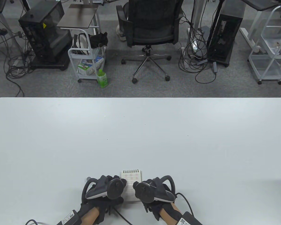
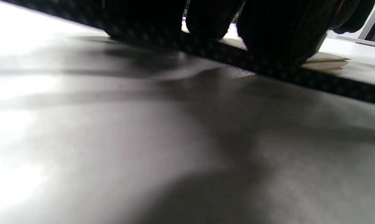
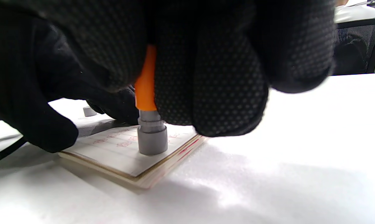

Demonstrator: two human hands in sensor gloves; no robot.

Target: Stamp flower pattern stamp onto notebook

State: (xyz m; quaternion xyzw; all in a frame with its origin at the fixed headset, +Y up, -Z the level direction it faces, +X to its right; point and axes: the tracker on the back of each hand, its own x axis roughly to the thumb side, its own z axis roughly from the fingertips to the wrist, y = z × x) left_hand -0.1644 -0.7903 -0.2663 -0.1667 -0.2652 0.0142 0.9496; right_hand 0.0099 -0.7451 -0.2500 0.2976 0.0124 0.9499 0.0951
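Observation:
A small spiral notebook (image 1: 131, 176) lies open near the table's front edge, with faint red prints on its lined page (image 3: 119, 149). My right hand (image 1: 137, 187) grips a stamp with an orange handle (image 3: 145, 84). The stamp stands upright with its grey base (image 3: 152, 138) pressed flat on the page near the right edge. My left hand (image 1: 123, 185) rests its fingers (image 3: 113, 107) on the notebook's left side. In the left wrist view the gloved fingers (image 2: 268, 34) come down onto the notebook's edge (image 2: 326, 62).
A small grey cap (image 3: 88, 111) sits on the table just left of the notebook, and it also shows in the table view (image 1: 87, 179). Glove cables trail off the front edge. An office chair (image 1: 152, 25) and carts stand beyond the table's far edge.

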